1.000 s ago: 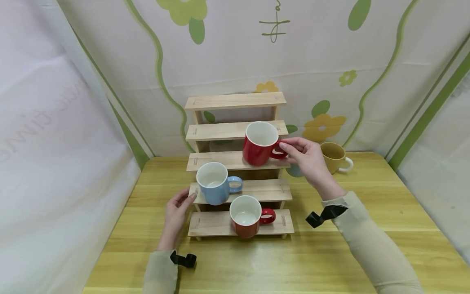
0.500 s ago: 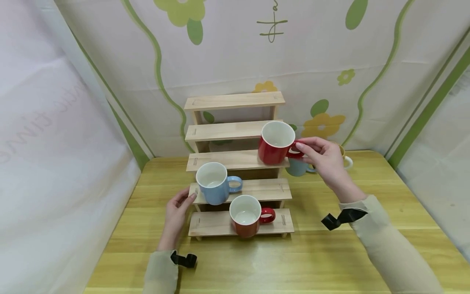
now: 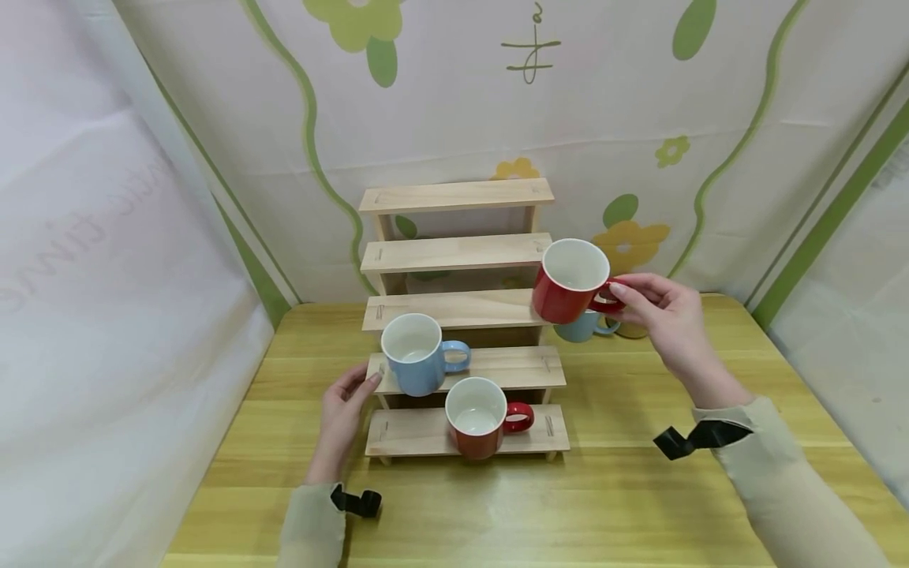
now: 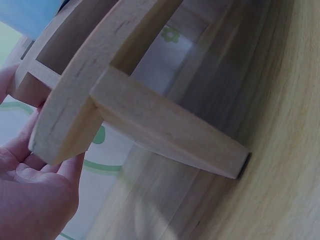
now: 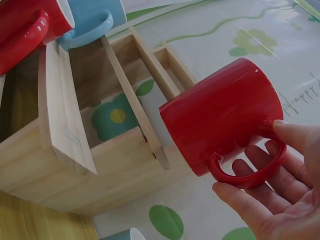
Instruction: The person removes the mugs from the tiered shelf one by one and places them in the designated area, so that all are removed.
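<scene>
My right hand [image 3: 671, 319] pinches the handle of a red mug [image 3: 564, 300] with a white inside. The mug is upright, in the air by the right end of the wooden stepped rack's [image 3: 454, 310] middle step. My left hand [image 3: 344, 410] holds the left end of the second step from the bottom, thumb on top; in the left wrist view its fingers [image 4: 22, 142] reach under the board. On that second step stands a light blue mug [image 3: 417, 374], handle to the right. Another red mug [image 3: 477, 443] sits on the lowest step, also with its handle to the right.
On the table behind the rack's right side stands a blue mug [image 3: 577, 328], partly hidden by the held mug. A yellow mug [image 3: 630, 330] beside it is almost wholly covered by my right hand. A flower-patterned cloth wall [image 3: 454, 102] rises behind the table [image 3: 469, 521].
My right hand has carried the red mug rightward from over the middle step to the rack's right end. The left hand and the mugs on the rack have stayed put.
</scene>
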`<state>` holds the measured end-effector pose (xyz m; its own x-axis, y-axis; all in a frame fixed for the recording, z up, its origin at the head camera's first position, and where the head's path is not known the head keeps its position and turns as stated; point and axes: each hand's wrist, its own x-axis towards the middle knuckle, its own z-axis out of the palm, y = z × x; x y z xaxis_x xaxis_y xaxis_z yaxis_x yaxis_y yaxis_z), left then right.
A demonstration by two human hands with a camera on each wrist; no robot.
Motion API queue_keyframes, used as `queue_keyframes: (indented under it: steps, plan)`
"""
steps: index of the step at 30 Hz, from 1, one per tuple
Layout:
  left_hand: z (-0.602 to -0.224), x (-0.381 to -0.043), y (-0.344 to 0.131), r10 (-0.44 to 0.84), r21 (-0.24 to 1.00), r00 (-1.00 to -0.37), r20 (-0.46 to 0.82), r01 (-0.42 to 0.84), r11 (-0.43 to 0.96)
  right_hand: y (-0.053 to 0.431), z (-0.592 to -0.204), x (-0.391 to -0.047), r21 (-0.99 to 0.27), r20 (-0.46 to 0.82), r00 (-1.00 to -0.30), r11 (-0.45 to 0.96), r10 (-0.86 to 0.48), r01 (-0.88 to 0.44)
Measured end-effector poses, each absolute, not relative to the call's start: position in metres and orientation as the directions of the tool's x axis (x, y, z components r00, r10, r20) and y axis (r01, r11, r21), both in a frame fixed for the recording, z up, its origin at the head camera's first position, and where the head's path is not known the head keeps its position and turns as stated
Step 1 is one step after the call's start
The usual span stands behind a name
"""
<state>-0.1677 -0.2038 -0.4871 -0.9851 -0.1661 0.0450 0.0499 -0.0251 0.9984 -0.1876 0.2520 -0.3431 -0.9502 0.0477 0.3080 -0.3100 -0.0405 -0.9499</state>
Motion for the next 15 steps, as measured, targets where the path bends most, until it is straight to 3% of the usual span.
queue_keyframes:
  steps: [15]
  plan:
    - [-0.485, -0.167, -0.203, -0.174, 0.998, -0.983, 0.063, 0.063, 0.009, 0.285, -0.347, -0.173, -0.945, 0.294, -0.947, -0.111, 0.127, -0.308]
